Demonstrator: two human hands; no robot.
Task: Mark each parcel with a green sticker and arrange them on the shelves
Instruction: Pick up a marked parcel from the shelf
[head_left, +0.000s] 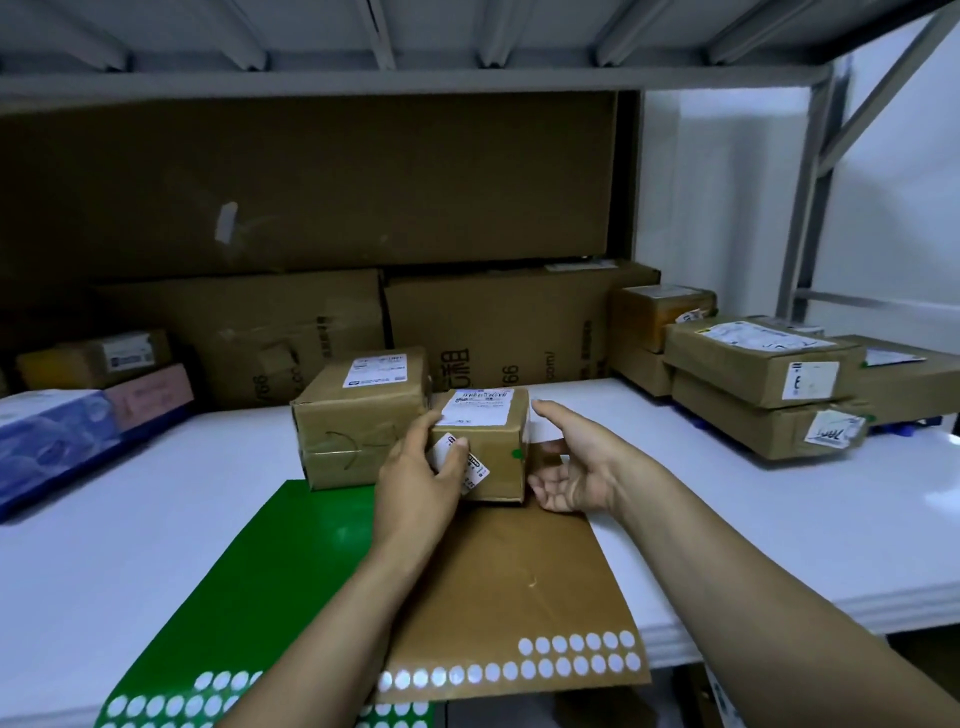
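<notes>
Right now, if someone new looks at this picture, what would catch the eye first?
A small parcel at the centre, gripped by the left hand, the right hand open beside it. A green dot marks its front; the green sticker sheet lies nearer, left.

- My left hand (415, 480) grips a matt cardboard parcel (480, 444) with a paper label.
- Glossy green sticker sheet (270, 571).
- Smooth white shelf board (727, 519).

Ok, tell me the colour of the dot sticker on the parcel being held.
Green. The dot sticker sits on the parcel, clearest in the head view.
</notes>
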